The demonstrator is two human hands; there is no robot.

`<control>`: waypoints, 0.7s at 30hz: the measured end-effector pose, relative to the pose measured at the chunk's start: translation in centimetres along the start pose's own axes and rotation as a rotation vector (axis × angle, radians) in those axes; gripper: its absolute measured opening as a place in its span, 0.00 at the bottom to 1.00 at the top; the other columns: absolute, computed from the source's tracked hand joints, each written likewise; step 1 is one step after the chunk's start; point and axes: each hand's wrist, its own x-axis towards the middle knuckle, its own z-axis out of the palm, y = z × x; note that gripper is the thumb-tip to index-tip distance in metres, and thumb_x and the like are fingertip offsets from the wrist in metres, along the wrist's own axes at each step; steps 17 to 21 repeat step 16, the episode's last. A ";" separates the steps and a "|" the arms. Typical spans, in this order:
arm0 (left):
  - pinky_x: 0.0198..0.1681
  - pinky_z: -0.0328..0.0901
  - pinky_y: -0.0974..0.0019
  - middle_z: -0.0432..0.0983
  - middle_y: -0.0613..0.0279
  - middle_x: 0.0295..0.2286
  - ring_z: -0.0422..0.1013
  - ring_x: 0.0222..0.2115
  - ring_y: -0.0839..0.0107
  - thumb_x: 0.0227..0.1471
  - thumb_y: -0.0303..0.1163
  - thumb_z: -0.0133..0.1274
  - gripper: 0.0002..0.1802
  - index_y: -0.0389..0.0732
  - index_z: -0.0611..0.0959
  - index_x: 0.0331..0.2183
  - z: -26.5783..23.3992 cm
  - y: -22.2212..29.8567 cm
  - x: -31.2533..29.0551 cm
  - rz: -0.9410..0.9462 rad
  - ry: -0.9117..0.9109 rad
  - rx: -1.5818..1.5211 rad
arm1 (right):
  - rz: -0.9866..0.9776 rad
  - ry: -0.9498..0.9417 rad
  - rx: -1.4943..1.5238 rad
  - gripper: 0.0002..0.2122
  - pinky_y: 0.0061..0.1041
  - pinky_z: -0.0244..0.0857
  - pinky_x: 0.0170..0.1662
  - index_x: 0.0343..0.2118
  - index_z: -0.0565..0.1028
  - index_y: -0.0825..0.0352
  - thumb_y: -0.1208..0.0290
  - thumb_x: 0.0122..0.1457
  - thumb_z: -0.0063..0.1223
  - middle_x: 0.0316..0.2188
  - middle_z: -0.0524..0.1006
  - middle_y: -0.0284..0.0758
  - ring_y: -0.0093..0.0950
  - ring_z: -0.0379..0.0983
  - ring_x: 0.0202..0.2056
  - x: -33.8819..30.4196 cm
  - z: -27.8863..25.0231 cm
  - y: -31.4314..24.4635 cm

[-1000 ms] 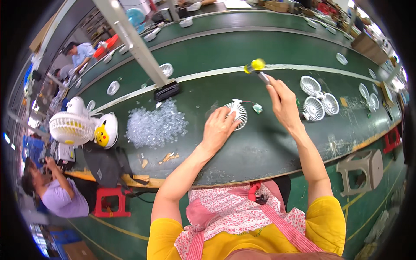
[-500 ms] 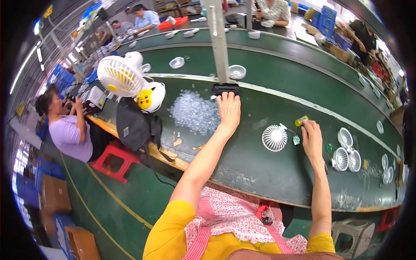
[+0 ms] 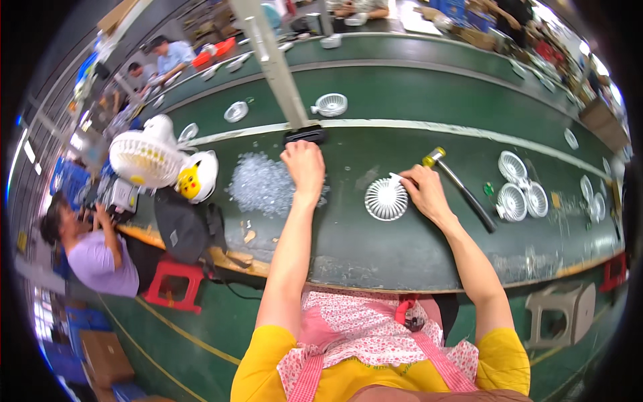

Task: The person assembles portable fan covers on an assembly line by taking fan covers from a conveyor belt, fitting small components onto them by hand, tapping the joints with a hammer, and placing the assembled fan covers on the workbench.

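Note:
My left hand point(image 3: 305, 166) rests by the black base point(image 3: 305, 135) of a metal post, its fingers curled together; whatever they hold is hidden. Below and left of it spreads a pile of small clear plastic pieces point(image 3: 260, 184). My right hand point(image 3: 425, 193) has its fingertips closed at the short neck of a round white ribbed fan grille point(image 3: 386, 199), which lies on the dark green bench point(image 3: 362, 258). Just right of that hand lies a hammer point(image 3: 467, 189) with a yellowish head and black handle, untouched.
Three joined white grilles point(image 3: 513, 202) lie to the right, with a green bit point(image 3: 488, 189) beside them. A white fan point(image 3: 144, 159) and black bag point(image 3: 179, 224) stand left. A long white strip point(image 3: 402, 124) crosses the bench. A seated person point(image 3: 104, 258) works at the left.
My right hand has left the hammer and moved left to the fan grille's neck. My left hand stays near the post base. The whole view has shifted and tilted.

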 end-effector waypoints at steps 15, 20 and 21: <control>0.44 0.69 0.73 0.81 0.61 0.35 0.75 0.38 0.76 0.58 0.30 0.58 0.13 0.36 0.83 0.43 -4.8 9.4 -2.8 -0.810 -0.859 -1.887 | 0.189 0.113 0.541 0.09 0.24 0.72 0.41 0.44 0.75 0.73 0.74 0.64 0.52 0.35 0.81 0.39 0.26 0.79 0.37 -1.6 -0.3 -3.0; 0.45 0.69 0.72 0.81 0.61 0.36 0.75 0.39 0.75 0.58 0.31 0.58 0.13 0.36 0.83 0.44 -4.8 9.5 -2.8 -0.820 -0.868 -1.885 | 0.196 0.111 0.546 0.09 0.24 0.72 0.41 0.44 0.75 0.73 0.74 0.64 0.52 0.36 0.81 0.39 0.26 0.80 0.37 -1.6 -0.3 -3.0; 0.45 0.69 0.72 0.81 0.61 0.36 0.75 0.39 0.75 0.58 0.31 0.58 0.13 0.36 0.83 0.44 -4.8 9.5 -2.8 -0.820 -0.868 -1.885 | 0.196 0.111 0.546 0.09 0.24 0.72 0.41 0.44 0.75 0.73 0.74 0.64 0.52 0.36 0.81 0.39 0.26 0.80 0.37 -1.6 -0.3 -3.0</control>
